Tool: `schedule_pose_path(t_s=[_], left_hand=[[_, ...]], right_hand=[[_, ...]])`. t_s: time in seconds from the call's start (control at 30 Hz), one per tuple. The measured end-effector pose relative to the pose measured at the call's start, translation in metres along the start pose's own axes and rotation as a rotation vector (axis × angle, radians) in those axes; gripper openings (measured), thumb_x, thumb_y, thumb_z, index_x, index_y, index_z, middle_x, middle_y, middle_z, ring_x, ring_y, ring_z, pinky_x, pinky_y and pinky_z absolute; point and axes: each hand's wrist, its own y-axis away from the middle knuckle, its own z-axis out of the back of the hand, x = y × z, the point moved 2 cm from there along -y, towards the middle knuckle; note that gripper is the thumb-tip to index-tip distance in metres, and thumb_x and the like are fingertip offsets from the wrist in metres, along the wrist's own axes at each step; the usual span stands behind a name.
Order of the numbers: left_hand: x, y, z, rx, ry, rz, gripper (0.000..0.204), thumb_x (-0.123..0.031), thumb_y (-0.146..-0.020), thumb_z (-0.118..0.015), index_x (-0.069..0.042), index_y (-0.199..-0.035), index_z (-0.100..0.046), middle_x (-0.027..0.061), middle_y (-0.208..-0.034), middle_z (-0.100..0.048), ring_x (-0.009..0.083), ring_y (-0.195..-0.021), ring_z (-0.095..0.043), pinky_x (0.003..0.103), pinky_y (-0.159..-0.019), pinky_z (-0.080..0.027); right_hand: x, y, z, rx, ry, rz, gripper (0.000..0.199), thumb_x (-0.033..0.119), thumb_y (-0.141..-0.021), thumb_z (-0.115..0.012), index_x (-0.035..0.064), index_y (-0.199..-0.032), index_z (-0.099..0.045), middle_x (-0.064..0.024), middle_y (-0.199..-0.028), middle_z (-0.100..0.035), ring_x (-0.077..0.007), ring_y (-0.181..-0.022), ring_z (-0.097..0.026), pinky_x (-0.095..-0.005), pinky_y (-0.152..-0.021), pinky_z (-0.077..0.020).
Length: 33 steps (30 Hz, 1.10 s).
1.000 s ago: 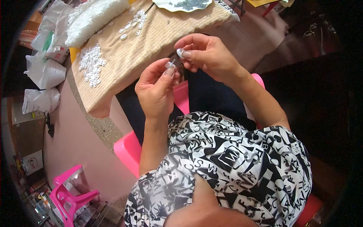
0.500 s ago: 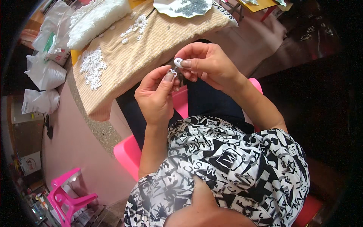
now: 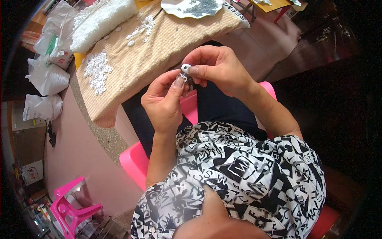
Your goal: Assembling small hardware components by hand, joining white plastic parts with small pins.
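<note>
Over my lap, my left hand [image 3: 164, 102] pinches a small white plastic piece [image 3: 183, 77] between thumb and forefinger. My right hand [image 3: 225, 71] grips a white oval plastic piece with a hole [image 3: 186, 68] directly above it. The two pieces are close together or touching; fingertips hide much of both. Past my hands, a table covered with a tan ribbed cloth [image 3: 131, 65] bears a heap of small white plastic pieces [image 3: 96, 71] and a looser scatter of white oval pieces [image 3: 140, 30].
A white scalloped plate [image 3: 169, 5] with small grey parts sits at the table's far edge. A big clear bag of white pieces [image 3: 104, 24] lies at the far left. Plastic bags [image 3: 47, 75] stand left of the table; a pink stool [image 3: 73, 209] is at lower left.
My right hand has brought its oval piece slightly down and left onto the piece in my left hand. A short spring that showed between the two is now hidden.
</note>
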Motion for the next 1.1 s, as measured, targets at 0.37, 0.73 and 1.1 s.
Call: schedule_pose_path(t_s=[0.37,0.73,1.1], left_hand=[[-0.002,0.001,-0.001,0.021,-0.045,-0.044,0.016,0.002,-0.078,-0.058,0.007,-0.094,-0.057,0.0084,-0.076,-0.06,0.0102,-0.064,-0.055,0.02,-0.057,-0.046],[0.004,-0.003,0.005,0.163,-0.114,-0.226,0.028,-0.001,-0.075,-0.063,0.005,-0.102,-0.055,0.0077,-0.087,-0.058,0.0114,-0.075,-0.055,0.022,-0.069,-0.046],[0.01,-0.007,0.013,0.292,-0.2,-0.429,0.024,-0.002,-0.072,-0.066,0.002,-0.095,-0.061,0.0094,-0.092,-0.055,0.0122,-0.081,-0.053,0.021,-0.069,-0.043]], right_hand=[[0.005,0.005,-0.008,-0.023,0.063,-0.007,0.013,0.005,-0.079,-0.058,-0.0021,-0.09,-0.06,-0.0041,-0.073,-0.06,-0.0067,-0.061,-0.055,-0.0183,-0.052,-0.0454],[0.008,0.008,-0.008,-0.013,0.075,-0.038,0.011,0.002,-0.079,-0.058,-0.0046,-0.087,-0.062,-0.0065,-0.069,-0.06,-0.0085,-0.057,-0.055,-0.0189,-0.046,-0.0438],[0.004,0.01,-0.011,-0.012,0.103,-0.024,0.006,0.0,-0.076,-0.058,-0.0041,-0.078,-0.061,-0.0051,-0.061,-0.059,-0.0064,-0.05,-0.055,-0.0179,-0.042,-0.0438]])
